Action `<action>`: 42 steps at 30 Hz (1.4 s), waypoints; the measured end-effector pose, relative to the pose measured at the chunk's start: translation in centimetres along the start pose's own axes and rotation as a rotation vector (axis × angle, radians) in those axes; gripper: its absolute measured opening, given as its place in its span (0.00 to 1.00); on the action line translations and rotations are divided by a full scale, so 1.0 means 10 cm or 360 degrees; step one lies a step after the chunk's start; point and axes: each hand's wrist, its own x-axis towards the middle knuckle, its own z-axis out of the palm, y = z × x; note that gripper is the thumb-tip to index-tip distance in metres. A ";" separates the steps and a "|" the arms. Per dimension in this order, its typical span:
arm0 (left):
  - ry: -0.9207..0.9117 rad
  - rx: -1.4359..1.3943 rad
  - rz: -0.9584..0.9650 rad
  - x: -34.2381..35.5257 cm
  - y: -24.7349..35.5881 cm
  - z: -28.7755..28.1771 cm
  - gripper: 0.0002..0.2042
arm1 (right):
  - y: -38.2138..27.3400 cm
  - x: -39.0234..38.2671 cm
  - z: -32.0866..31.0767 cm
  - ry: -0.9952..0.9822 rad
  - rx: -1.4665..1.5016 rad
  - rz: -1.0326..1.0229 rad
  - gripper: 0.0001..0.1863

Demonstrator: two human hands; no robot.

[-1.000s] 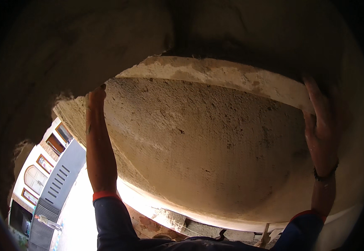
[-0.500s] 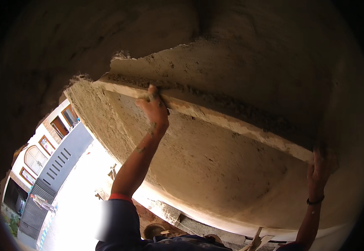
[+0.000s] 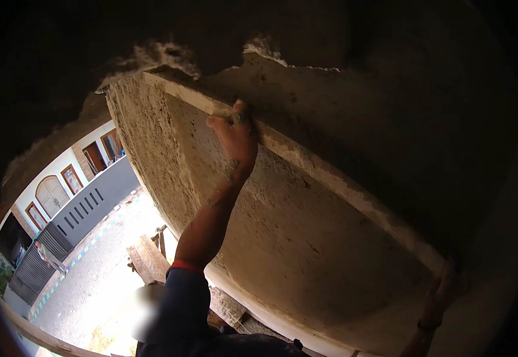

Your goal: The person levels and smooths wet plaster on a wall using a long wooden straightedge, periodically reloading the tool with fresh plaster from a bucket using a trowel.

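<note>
A long pale straightedge bar (image 3: 330, 172), smeared with plaster, runs diagonally across the rough plastered surface (image 3: 306, 238) from upper left to lower right. My left hand (image 3: 232, 131), muddy on fingers and wrist, is closed on the bar left of its middle. At the bar's lower right end my right hand (image 3: 440, 285) is closed on it, dim in shadow. Above the bar lies a dark plastered area with a ragged, broken edge (image 3: 288, 65).
At lower left, far below, a paved street (image 3: 74, 303) runs past a grey wall (image 3: 86, 208), a gate and a white house (image 3: 56, 190). A person (image 3: 50, 259) is by the gate. Wooden planks (image 3: 149, 259) stand under the plastered surface.
The bar has tilted steeper, its right end moving down with my right hand. My left hand has shifted right and now shows on the bar's face. The view has shifted too.
</note>
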 end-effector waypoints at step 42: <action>-0.0387 -0.0105 -0.0258 -1.55 -1.14 -0.69 0.39 | -0.79 -2.04 0.69 -0.0115 0.0401 0.0393 0.20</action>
